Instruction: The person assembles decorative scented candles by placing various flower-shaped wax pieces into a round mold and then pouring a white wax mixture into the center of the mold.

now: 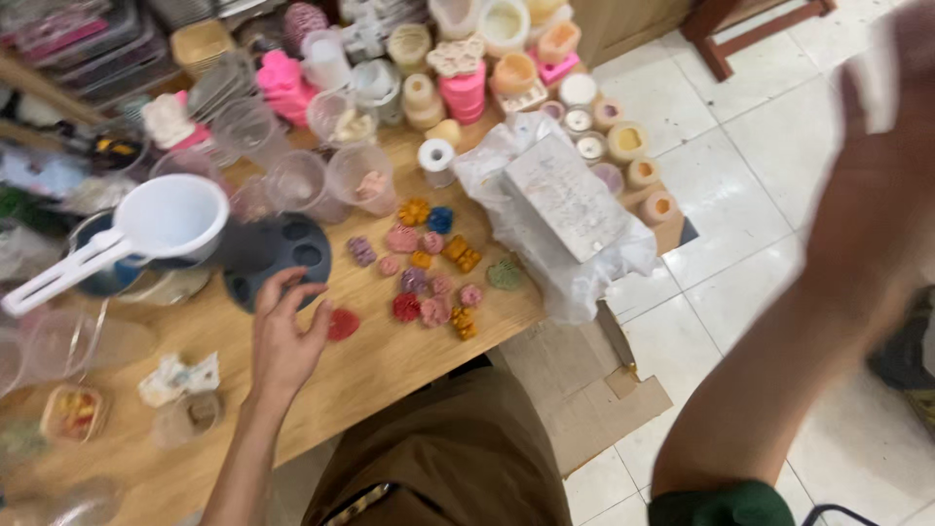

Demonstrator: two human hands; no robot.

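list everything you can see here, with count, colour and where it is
small moulded wax-like shapes: roughly fifteen to twenty, red, pink, purple, orange, blue, green, scattered mid-table
dark round mould tray with holes: one, dark blue-grey, beside the left hand
white plastic strainer with handle: one, white, left of the tray
clear plastic cups: several, clear, behind the tray
wrapped pale block in clear plastic: one, off-white, right table edge
pink and cream moulds and small tubs: many, table's far side
wooden table: one, light brown
flattened cardboard: brown, on the white tiled floor
left hand: open, fingertips at the tray's edge
right hand: out of frame, only the blurred forearm shows
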